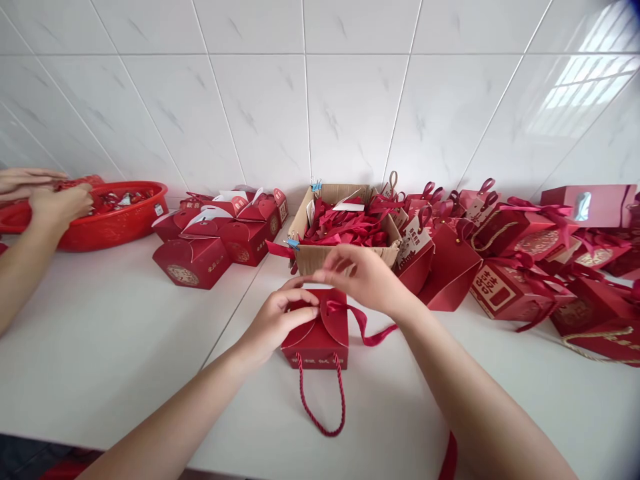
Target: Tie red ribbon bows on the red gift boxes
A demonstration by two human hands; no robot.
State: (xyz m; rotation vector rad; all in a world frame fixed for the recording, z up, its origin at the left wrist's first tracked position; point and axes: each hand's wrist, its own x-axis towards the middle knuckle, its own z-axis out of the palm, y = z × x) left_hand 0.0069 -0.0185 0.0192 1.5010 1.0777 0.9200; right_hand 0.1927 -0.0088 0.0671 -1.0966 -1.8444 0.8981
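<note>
A red gift box [315, 360] stands on the table in front of me, its curved top flaps folded together and a twisted red rope handle [323, 430] hanging down its near side. My left hand [273, 320] rests on the box's left top, thumb and bent fingers closed at the flaps. Out of the middle of the top comes a dark red ribbon [367, 333]; it trails right and passes under my right forearm. Just above the box's back edge is my right hand [357, 277], fingers pinched together; what they hold is hidden.
Behind the box, a cardboard carton [345, 257] holds red ribbons. Several closed red boxes [195, 263] stand left of it; many ribboned boxes [530, 287] crowd the right. At far left, another person's hands [60, 203] work over a red basin [115, 230]. A tiled wall [350, 120] backs the table.
</note>
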